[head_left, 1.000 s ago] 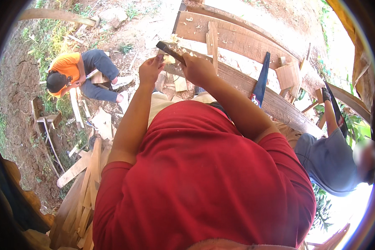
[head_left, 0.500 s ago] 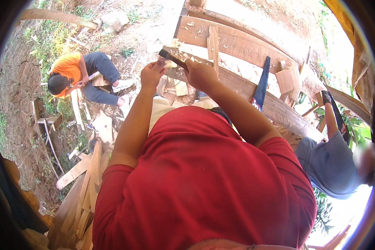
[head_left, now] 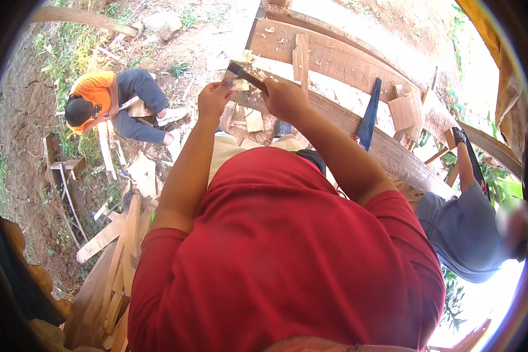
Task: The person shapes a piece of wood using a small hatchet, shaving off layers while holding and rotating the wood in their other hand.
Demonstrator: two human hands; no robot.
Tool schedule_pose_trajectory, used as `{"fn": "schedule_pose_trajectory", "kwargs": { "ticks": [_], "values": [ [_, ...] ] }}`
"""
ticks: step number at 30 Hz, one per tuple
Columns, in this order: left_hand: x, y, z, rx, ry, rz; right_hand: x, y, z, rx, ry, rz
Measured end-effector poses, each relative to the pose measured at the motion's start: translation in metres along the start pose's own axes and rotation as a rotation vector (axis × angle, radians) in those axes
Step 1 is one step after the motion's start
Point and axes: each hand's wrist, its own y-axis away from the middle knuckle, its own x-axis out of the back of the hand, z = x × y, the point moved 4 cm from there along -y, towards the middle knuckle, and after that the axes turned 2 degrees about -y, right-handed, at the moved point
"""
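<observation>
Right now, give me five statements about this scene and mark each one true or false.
1. The right hand holds a dark-headed tool by its handle. True.
2. A co-worker in an orange top is on the person's left. True.
3. That co-worker stands upright. False: they are low down, knees bent.
4. The left hand is near the tool's dark head. True.
5. The blue-bladed saw lies left of both hands. False: the saw is to their right.
</observation>
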Motion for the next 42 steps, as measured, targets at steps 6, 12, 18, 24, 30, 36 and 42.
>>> {"fn": "schedule_pose_trajectory", "kwargs": {
  "ticks": [6,12,18,24,30,36,42],
  "values": [
    [-0.004,-0.001,-0.003,-0.006,-0.042,-0.023,-0.014,0.001,0.012,-0.07,0.081,-0.057],
    [-0.003,-0.002,-0.004,-0.02,0.024,-0.009,-0.001,0.005,-0.01,-0.056,-0.024,-0.017],
    [-0.002,0.0,-0.008,0.016,-0.01,-0.012,-0.015,0.001,0.008,-0.07,0.002,-0.007],
    [-0.004,0.0,-0.002,-0.02,0.056,0.003,-0.024,0.006,0.007,-0.101,-0.034,-0.039],
    [-0.004,-0.003,0.001,-0.029,0.044,0.004,-0.007,-0.003,0.003,-0.07,0.012,-0.027],
    [0.0,0.004,-0.004,0.007,0.002,-0.022,-0.036,-0.015,0.052,-0.185,0.106,-0.047],
    [0.011,0.003,-0.006,-0.002,0.035,-0.044,0.014,-0.009,0.019,-0.232,-0.112,0.017]
  ]
}}
